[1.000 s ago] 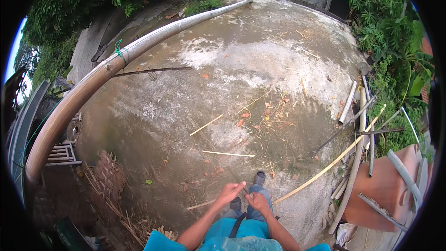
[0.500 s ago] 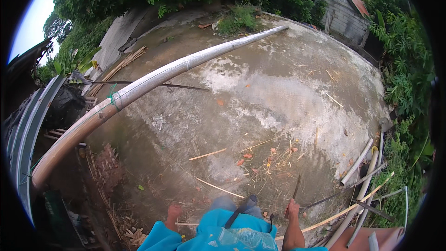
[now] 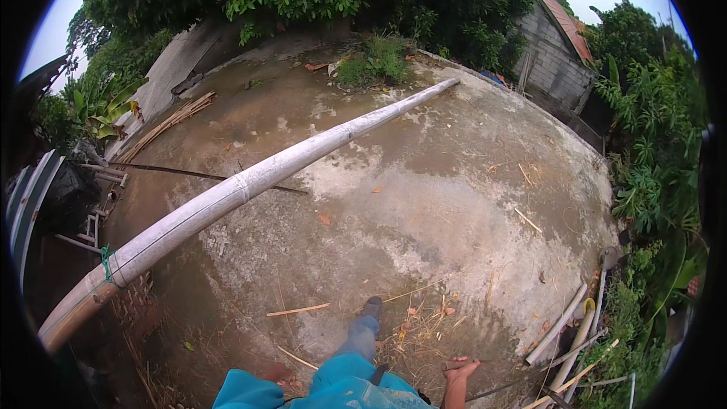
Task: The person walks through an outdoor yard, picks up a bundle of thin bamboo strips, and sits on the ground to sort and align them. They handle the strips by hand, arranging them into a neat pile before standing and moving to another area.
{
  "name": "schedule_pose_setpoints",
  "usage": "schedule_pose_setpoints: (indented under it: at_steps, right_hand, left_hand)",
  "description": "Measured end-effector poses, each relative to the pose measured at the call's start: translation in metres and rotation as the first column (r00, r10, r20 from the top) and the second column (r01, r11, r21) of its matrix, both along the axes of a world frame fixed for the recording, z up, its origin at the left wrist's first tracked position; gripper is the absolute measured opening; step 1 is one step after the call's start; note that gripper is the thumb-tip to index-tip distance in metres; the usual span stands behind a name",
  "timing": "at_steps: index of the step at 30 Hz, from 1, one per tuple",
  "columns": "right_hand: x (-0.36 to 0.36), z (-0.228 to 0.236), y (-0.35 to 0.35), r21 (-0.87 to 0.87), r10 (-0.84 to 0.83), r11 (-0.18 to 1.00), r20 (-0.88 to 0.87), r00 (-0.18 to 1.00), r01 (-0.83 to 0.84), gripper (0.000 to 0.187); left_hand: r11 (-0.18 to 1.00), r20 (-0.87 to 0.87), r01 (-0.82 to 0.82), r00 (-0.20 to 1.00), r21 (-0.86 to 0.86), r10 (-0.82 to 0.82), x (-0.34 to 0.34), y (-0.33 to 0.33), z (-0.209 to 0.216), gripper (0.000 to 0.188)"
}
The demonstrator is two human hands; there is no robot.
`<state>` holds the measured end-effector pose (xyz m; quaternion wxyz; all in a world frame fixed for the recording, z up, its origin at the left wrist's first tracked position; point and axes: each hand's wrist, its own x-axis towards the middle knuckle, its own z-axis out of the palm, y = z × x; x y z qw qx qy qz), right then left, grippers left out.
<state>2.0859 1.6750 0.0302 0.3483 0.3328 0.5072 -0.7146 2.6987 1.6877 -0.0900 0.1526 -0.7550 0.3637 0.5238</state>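
My right hand (image 3: 459, 369) is at the lower middle, turned with its fingers curled around the brown handle of a long-bladed knife. The blade is faint and seems to point right, against the dull ground. Lower left of centre, my left hand (image 3: 279, 375) hangs by my blue-clad side, blurred and partly in shadow, so its fingers cannot be made out. Between my hands, one leg (image 3: 358, 338) in blue jeans steps forward beside scattered straw and split strips. A long bamboo pole (image 3: 280, 170) with green twine (image 3: 107, 263) crosses ahead, touched by neither hand.
Stained concrete ground (image 3: 424, 220) spreads ahead. Poles and pipes (image 3: 559, 323) lie along the right edge beside green plants. A bundle of sticks (image 3: 170, 125) rests at the far left, with corrugated sheets (image 3: 34, 201) nearer. A block building (image 3: 556, 60) stands at the back right.
I have stepped forward, one leg now out in front. My right hand has turned, swinging the knife blade from upright toward the right. The bamboo pole appears nearer and lower in view.
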Motion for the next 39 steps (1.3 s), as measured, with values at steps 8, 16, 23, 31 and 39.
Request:
schedule_pose_setpoints:
  at_steps: [8,16,23,31,39]
  right_hand:
    - [0.135,0.166,-0.280,0.235,0.884,0.341,-0.409,0.226,-0.910,0.030]
    - [0.045,0.143,-0.412,0.801,0.837,0.289,-0.477,-0.267,-0.524,0.032]
    - [-0.177,-0.081,-0.238,0.912,0.922,-0.121,0.249,0.295,-0.391,0.043]
    - [-0.278,0.005,-0.274,0.870,0.723,-0.194,0.439,0.533,-0.454,0.042]
    - [-0.368,-0.039,-0.546,0.707,0.935,0.326,-0.142,0.325,-0.627,0.040]
  left_hand:
    - [0.793,-0.731,-0.350,0.661,-0.499,-0.168,-0.329,-0.387,0.153,0.028]
    - [0.796,-0.653,-0.318,0.747,-0.515,-0.124,-0.332,-0.469,0.141,0.029]
    - [0.890,0.140,-0.437,0.897,0.133,0.419,-0.177,-0.350,0.040,0.020]
    - [0.695,0.195,-0.719,0.681,-0.002,0.706,-0.258,-0.452,0.105,0.017]
    - [0.815,-0.486,-0.230,0.871,-0.532,-0.072,-0.583,-0.787,0.099,0.025]
